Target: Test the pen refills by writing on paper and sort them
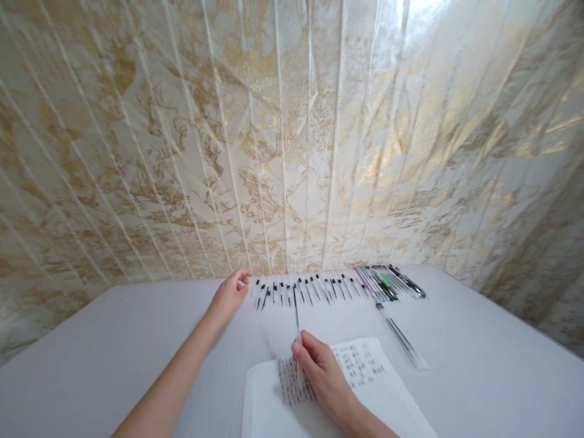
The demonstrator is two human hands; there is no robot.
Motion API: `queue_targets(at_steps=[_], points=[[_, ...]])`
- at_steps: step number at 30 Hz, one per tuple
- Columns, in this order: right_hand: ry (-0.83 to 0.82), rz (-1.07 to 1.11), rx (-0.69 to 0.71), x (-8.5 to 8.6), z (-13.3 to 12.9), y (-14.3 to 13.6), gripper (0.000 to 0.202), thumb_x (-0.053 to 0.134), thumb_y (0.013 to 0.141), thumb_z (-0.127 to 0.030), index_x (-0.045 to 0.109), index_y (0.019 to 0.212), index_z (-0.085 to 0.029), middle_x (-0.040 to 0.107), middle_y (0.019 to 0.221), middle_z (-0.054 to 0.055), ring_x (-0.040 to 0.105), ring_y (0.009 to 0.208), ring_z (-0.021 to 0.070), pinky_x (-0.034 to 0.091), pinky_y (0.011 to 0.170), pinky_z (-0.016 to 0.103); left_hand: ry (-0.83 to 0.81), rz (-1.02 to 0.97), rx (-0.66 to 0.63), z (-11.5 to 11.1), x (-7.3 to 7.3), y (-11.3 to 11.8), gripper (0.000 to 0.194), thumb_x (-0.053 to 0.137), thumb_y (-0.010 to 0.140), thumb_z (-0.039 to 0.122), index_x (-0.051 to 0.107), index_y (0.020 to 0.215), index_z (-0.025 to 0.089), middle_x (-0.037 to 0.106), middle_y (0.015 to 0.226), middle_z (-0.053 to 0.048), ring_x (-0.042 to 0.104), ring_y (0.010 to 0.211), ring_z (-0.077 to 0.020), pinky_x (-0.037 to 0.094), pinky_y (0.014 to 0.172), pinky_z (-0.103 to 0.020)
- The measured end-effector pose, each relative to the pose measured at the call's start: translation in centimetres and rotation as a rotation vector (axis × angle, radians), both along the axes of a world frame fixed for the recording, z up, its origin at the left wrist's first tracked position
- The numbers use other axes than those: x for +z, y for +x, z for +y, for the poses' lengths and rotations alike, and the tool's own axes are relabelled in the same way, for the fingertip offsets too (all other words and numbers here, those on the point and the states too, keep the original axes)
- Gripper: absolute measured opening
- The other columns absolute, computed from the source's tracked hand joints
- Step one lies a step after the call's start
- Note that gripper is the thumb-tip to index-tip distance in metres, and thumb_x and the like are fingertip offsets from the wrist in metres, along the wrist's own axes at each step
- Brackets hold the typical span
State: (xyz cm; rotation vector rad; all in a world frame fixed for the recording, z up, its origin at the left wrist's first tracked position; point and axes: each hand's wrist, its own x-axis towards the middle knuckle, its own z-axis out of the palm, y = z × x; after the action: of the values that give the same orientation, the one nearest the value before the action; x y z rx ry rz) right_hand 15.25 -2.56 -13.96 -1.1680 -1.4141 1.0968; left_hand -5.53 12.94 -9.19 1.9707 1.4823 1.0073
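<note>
My right hand (pixel 314 365) is closed around a slim clear pen (pixel 296 313), its dark tip end pointing away toward the row of pens. Below that hand lies a white sheet (pixel 269 417) with dense dark writing on the left and looser handwriting on the right. My left hand (pixel 232 289) is at the left end of a row of clear pens with black caps (pixel 310 291). Its fingers are curled, and whether they hold anything is too small to make out.
Right of the row lies a tight group of pens (pixel 396 283), some coloured, one with a bright green part. Several clear sticks (pixel 404 340) lie nearer on the white table (pixel 483 365). A gold-patterned curtain (pixel 292 134) hangs behind the table's far edge.
</note>
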Motion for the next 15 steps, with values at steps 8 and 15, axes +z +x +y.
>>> queue_targets(at_steps=[8, 15], points=[[0.040, -0.053, 0.000, 0.5, -0.1, -0.1, 0.044, 0.045, 0.088, -0.054, 0.029, 0.063, -0.022, 0.025, 0.059, -0.007, 0.026, 0.056, 0.0106, 0.023, 0.052, 0.024, 0.064, 0.195, -0.106, 4.3, -3.4, 1.3, 0.037, 0.042, 0.080, 0.000, 0.061, 0.106, 0.018, 0.062, 0.114, -0.007, 0.054, 0.110, -0.0197, 0.038, 0.101, -0.035], [0.018, -0.056, 0.009, 0.4, 0.0, 0.0, 0.041, 0.046, 0.089, -0.050, 0.031, 0.064, -0.021, 0.026, 0.058, -0.007, 0.026, 0.056, 0.0106, 0.023, 0.053, 0.025, -0.005, 0.292, -0.151, 6.6, -3.5, 1.6, 0.025, 0.056, 0.090, 0.031, 0.059, 0.109, 0.016, 0.062, 0.111, -0.007, 0.061, 0.095, -0.0198, 0.051, 0.083, -0.041]])
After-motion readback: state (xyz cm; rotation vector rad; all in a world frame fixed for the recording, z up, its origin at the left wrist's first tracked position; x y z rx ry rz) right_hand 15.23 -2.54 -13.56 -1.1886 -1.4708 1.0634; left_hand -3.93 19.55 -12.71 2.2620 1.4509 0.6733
